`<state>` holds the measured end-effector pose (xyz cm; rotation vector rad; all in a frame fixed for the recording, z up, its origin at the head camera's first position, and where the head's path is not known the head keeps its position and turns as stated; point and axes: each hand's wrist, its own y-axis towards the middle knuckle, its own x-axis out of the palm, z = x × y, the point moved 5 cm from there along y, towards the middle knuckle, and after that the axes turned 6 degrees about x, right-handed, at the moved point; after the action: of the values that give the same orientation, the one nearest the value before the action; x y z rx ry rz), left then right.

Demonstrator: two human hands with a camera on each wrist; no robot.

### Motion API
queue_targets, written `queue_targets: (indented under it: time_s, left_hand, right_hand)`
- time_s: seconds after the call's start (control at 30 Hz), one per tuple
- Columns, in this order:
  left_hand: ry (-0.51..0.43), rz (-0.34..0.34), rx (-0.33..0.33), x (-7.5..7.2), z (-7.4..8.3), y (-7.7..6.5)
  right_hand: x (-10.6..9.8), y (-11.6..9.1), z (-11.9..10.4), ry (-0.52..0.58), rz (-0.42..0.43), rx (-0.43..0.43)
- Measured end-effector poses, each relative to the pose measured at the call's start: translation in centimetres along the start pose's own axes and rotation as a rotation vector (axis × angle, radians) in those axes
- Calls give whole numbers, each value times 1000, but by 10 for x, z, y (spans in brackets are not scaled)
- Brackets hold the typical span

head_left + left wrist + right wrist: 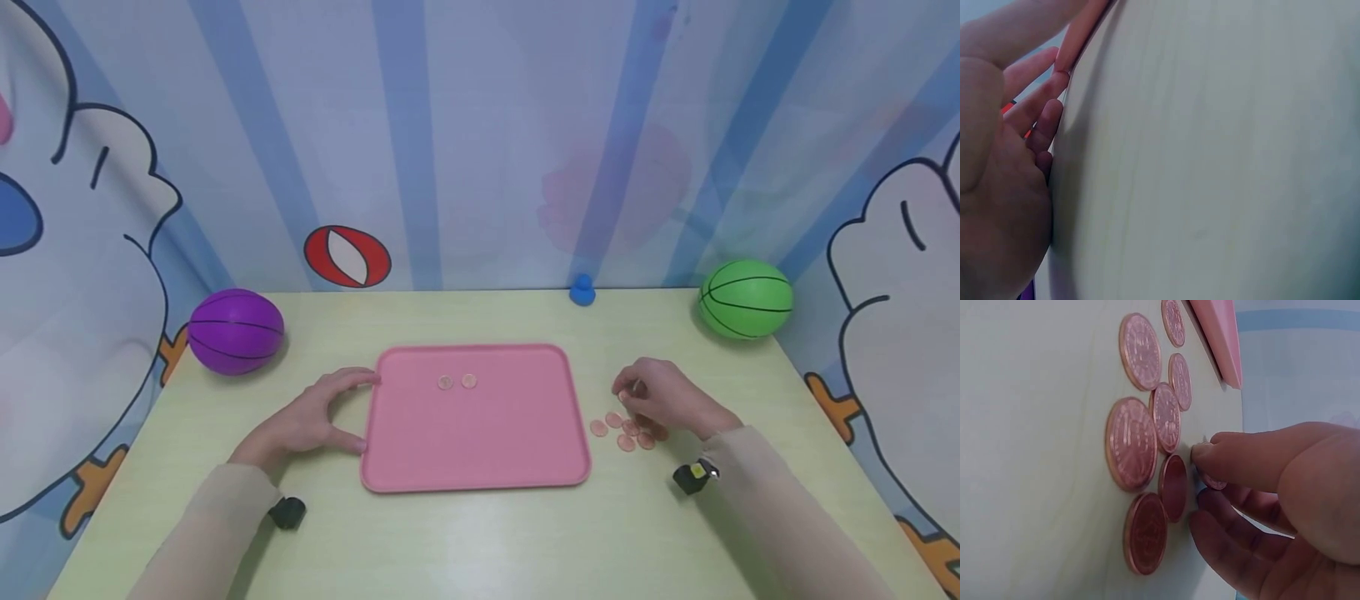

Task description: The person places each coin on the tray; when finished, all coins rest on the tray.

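A pink tray lies on the table, with two copper-coloured coins near its far side. At the tray's left edge, my left hand rests with spread fingers and thumb touching the rim. My right hand is to the right of the tray and pinches a coin between thumb and fingers; the coin is partly hidden by the thumb. Just beside that hand, several loose coins lie in a small cluster on the table, some overlapping.
A purple ball sits at the table's back left and a green ball at the back right. Between them, a small blue object stands at the back edge. A printed cloth backdrop rises behind the pale table.
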<state>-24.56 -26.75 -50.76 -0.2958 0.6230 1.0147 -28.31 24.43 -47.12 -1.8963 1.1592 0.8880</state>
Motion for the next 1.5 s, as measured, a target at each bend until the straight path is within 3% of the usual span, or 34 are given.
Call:
queue_targets:
  time_s: [0.87,1.1,1.23,1.5]
  left_hand:
    - [3,4,15,1,0,-1]
    - [2,1,-2,1,0,0]
    - [-5,0,-19,1,1,0]
    - [-5,-3,-27,1,0,0]
  right_hand:
    - [-7,-5,2,-12,-10,-45]
    - [-8,-5,-15,-4,51,-125]
    - [-5,-1,-30,41,38,-132]
    - [0,13,-62,21,55,-198]
